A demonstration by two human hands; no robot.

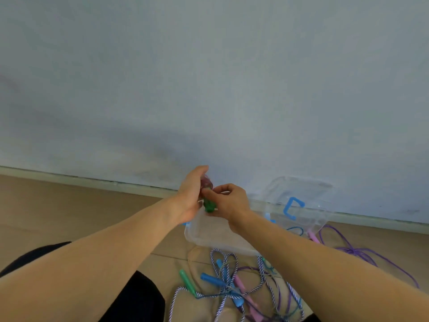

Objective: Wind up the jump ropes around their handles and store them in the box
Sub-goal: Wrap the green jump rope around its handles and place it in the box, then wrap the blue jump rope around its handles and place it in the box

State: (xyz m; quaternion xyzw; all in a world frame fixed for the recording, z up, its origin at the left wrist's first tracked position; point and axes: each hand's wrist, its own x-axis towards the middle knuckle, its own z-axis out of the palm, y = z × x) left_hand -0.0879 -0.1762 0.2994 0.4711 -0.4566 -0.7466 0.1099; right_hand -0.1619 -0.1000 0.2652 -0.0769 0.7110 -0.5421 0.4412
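While both hands work above the clear box (209, 231), one rope bundle is mid-wind; notes below, all placed against that box.

left hand: left hand (190, 196) above the box's far-left corner, fingers curled round the top of the green handles (209, 205); a reddish-purple wad of wound cord (206, 183) shows at its fingertips.
right hand: right hand (228, 199) just right of the left one, thumb and fingers pinching the same bundle at its middle.
bundle place: held in the air over the box, not yet inside it.
bundle axis: long axis near upright, tilted slightly; green end points down toward the box, wound end points up to the wall (209, 89).
handling: judged light; handles stiff plastic, good to grip across the shaft; cord soft and springy, likely to unwind if the pinch lets go, so hold on the wraps.
box lid: clear lid (299, 198) with a blue clasp (293, 208) leans on the wall behind and right of the box.
loose ropes: tangled pile (243, 287) on the floor (69, 205) in front of the box, with green, blue and pink handles; a purple rope (352, 249) lies to the box's right.
tangle risk: striped cords cross each other, probably need teasing apart before winding.
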